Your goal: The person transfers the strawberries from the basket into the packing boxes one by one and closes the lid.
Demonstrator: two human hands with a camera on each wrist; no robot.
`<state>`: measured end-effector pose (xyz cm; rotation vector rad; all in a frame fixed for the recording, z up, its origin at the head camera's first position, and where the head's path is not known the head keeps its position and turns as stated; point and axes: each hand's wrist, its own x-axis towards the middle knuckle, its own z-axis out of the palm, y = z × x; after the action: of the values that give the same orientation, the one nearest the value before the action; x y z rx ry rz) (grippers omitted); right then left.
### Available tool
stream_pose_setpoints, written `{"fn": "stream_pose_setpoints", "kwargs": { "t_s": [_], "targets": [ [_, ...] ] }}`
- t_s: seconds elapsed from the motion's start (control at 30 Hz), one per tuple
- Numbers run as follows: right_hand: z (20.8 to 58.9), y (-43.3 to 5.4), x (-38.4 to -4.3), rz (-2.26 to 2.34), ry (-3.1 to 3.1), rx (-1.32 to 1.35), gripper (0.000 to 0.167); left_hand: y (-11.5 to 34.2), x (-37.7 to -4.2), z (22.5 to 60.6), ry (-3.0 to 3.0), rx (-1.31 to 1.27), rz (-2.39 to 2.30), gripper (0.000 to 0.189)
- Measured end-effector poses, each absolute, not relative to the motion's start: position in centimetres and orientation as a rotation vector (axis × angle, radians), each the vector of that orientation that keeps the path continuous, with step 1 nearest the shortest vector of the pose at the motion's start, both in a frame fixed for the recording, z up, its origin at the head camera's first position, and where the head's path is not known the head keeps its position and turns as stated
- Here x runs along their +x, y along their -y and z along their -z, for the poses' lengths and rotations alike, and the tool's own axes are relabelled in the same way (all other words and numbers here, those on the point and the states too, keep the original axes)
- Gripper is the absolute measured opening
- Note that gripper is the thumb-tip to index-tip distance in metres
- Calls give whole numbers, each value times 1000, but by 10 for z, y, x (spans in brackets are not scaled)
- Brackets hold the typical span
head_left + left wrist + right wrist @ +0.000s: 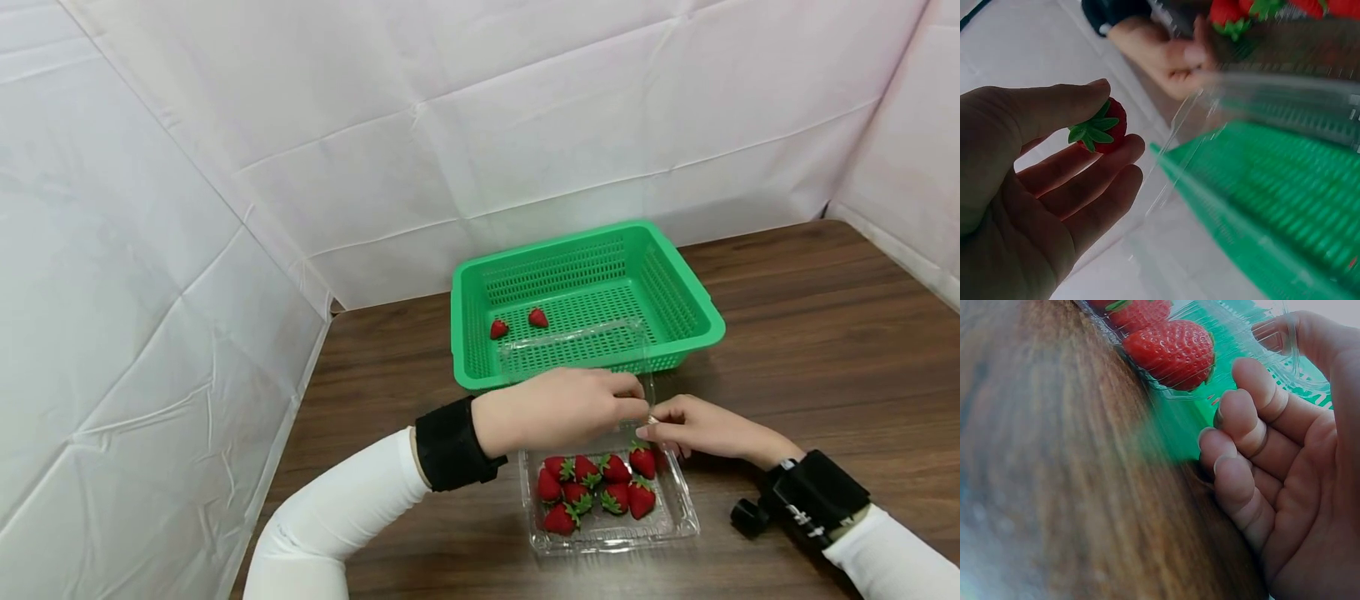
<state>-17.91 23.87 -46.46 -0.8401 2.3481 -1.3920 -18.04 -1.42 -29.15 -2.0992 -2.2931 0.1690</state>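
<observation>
My left hand (636, 406) hovers over the back edge of a clear plastic clamshell box (678, 521). It pinches a small strawberry (1113, 125) between thumb and fingers (1129, 147). Several more strawberries (592, 487) lie in the box, whose clear lid (577, 342) stands up against the green basket (690, 292). My right hand (651, 430) is at the box's back right corner, fingers (1241, 419) curled, gripping the clear plastic rim (1235, 337). Two strawberries (517, 323) lie in the basket.
The dark wooden table (825, 333) is walled by white sheeting (225, 250) on the left, back and far right. The basket stands just behind the box. Black wrist straps (450, 446) carry the cameras.
</observation>
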Motion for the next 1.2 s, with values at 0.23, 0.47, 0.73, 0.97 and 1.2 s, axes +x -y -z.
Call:
{"fn": "stream_pose_setpoints", "kwargs": {
  "t_s": [0.23, 0.47, 0.73, 0.97, 1.2],
  "targets": [
    [467, -239, -181, 1435, -2298, -946, 33, 12, -175, 319, 2324, -2159, -271, 26],
    [465, -239, -180, 1413, -2317, -924, 32, 8, -171, 343, 2399, -2210, -387, 20],
    [463, -238, -177, 1398, -2339, -876, 31, 9, -172, 361, 2419, -2233, -410, 24],
    [463, -239, -178, 1402, -2352, -876, 33, 8, -171, 367, 2414, -2220, -413, 23],
    [464, -239, -178, 1394, -2355, -869, 34, 7, -172, 369, 2399, -2219, -439, 24]
  ]
}}
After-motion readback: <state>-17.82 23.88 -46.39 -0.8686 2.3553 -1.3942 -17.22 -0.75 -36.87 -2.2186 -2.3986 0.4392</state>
